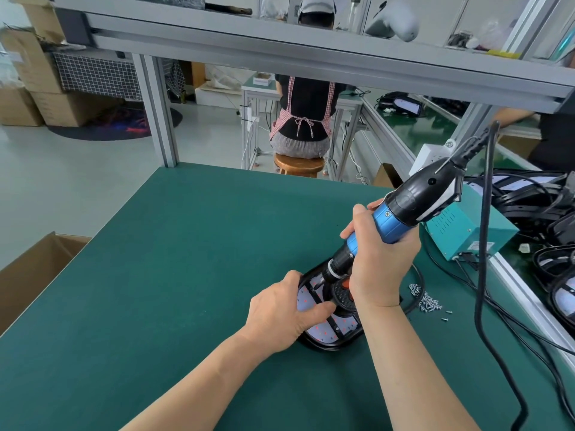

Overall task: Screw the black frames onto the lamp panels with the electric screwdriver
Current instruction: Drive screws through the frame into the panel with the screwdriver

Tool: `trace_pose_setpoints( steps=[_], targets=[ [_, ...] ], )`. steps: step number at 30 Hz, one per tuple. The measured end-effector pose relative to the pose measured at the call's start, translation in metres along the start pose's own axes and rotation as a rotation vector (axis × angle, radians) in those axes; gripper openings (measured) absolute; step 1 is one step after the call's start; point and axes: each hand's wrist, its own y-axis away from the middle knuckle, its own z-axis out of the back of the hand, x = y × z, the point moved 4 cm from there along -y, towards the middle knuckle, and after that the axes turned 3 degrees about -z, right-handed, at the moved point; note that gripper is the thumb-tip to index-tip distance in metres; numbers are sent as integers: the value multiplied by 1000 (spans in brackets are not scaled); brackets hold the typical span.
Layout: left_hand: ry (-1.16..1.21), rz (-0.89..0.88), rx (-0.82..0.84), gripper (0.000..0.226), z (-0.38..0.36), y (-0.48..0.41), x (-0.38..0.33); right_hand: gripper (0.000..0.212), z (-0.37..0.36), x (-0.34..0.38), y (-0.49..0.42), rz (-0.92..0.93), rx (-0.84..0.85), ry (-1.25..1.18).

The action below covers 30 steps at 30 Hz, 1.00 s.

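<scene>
At the lower centre of the frame, a lamp panel dotted with red is seen lying on the green bench, with a black frame set over it. The frame's upper-left rim is gripped by the left hand, fingers curled over the edge and thumb pressed onto the panel. The electric screwdriver is gripped around its blue barrel by the right hand. It is tilted towards the upper right, with its bit set down on the frame beside the left fingers. Loose screws are scattered on the bench just right of the right wrist. An open cardboard box is seen at the left edge; its contents cannot be made out.
</scene>
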Motion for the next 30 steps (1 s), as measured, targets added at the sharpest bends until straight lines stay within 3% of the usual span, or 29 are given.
trace_pose_setpoints(
  steps=[11, 16, 21, 30],
  targets=[
    [-10, -19, -39, 61, 1, 1, -1, 17, -6, 0, 8, 4, 102, 35],
    [-7, -33, -44, 64, 1, 2, -1, 12, -3, -1, 8, -20, 75, 32],
    [20, -36, -28, 81, 2, 2, -2, 15, 5, 1, 6, -46, 65, -21],
    [39, -50, -17, 79, 3, 2, -2, 14, 2, 11, 5, -29, 92, -101]
  ],
)
